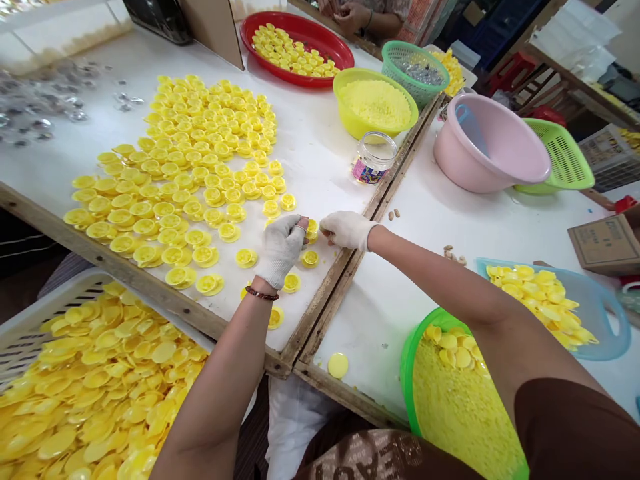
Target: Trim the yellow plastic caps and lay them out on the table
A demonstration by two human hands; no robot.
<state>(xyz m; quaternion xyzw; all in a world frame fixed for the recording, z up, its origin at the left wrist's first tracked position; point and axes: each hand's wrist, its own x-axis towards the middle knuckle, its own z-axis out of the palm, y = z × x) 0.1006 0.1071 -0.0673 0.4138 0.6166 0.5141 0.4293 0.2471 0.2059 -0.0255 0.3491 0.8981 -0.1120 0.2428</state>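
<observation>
Cup-and-saucer pieces (173,193) of yellow plastic stand in a broad spread on the white bench (310,133), left of the clear plastic jar (369,172). One such cup (311,231) sits between the two hands, nearer than the jar and a little to its left. The left hand (279,245) has thumb and forefinger bent close together at that cup's edge; whether they pinch it I cannot tell. The right hand (350,230), also nearer than the jar, has its fingers curled in toward the same cup, and I cannot tell whether they grip anything. The step in hand looks like two-handed fingertip work on this single piece. The next move seems to call for a steady left hand and a light right one, keeping the cup upright and clear of its loosely spaced neighbours. A bowl (357,127) of yellow granules stands just behind the jar.
</observation>
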